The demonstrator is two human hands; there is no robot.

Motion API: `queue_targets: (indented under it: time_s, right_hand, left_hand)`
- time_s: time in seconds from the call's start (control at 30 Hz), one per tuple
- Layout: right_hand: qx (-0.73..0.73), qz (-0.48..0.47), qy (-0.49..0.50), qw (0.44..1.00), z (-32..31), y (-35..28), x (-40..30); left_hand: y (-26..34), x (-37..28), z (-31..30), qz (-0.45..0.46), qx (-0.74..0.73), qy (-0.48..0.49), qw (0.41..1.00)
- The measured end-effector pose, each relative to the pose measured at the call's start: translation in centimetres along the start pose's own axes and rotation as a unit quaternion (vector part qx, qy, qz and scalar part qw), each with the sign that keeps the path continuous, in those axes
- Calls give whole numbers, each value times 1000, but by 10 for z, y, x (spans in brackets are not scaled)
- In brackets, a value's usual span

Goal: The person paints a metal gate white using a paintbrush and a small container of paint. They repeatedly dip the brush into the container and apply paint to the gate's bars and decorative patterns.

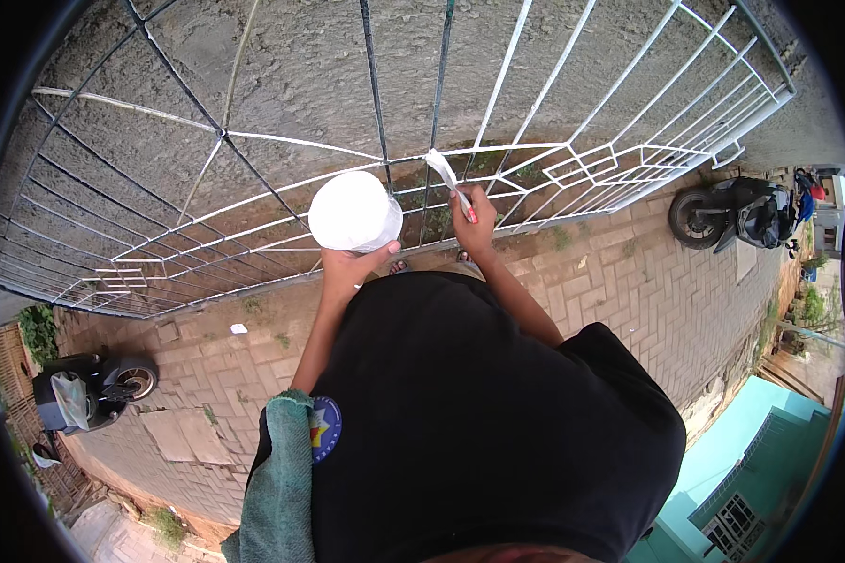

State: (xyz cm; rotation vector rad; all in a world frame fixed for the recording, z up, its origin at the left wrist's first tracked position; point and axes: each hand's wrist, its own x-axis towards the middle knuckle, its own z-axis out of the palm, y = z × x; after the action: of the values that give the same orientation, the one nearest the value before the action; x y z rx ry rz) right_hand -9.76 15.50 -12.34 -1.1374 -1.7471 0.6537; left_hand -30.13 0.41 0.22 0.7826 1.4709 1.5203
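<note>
My left hand (355,266) grips a round plastic tub of white paint (350,211) close to the bars. Between the fingers of my right hand (474,217) is a paintbrush (453,184) with a whitened head and a red handle end. The brush tip lies at a horizontal rail (514,148) of the metal fence, beside a dark upright bar (439,84). Bars to the right are mostly white. Toward the left, many uprights (176,74) are dark, while several rails and a few curved pieces are white.
Behind the fence rises a rough grey wall (289,63), with soil and small plants at its foot. Herringbone pavers (605,281) run under me. One motorbike (739,213) stands at the right, another (91,394) at the left. A green towel (289,464) hangs over my left shoulder.
</note>
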Motion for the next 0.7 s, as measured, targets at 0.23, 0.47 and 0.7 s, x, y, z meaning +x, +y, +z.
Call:
queue_targets:
  time_s: [0.23,0.47,0.7]
  right_hand:
    - [268,318,1,909,7,5,-12]
    - [408,253,99,871,4,-63,27]
    - [342,330,107,873,16,-11,-8]
  left_hand:
    - [-2,-2,-7,36,5,28,999]
    - [2,-6,2,59,-28,46,997]
    - [-1,-10,3,42,-18,32,998]
